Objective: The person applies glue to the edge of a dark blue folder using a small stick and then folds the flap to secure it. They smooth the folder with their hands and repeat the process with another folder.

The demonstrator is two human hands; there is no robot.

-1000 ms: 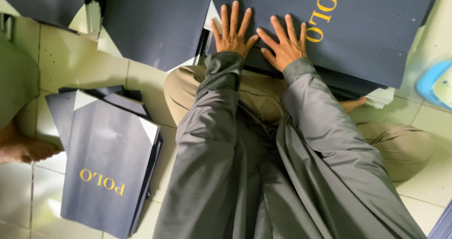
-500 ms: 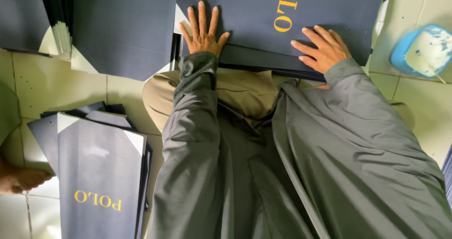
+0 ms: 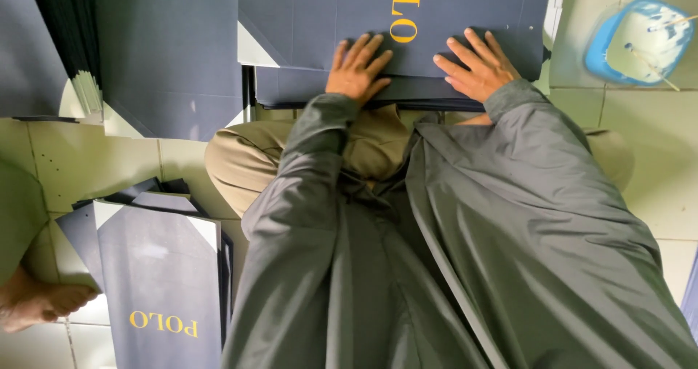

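Navy paper sheet (image 3: 436,20) lay atop a flat stack before the knees. Left hand (image 3: 356,71) and right hand (image 3: 476,67) pressed flat on it, fingers spread, gripping nothing. Uneven pressure could skew its crease. Folded bags (image 3: 156,282) lay left; blue tub (image 3: 640,42) right.
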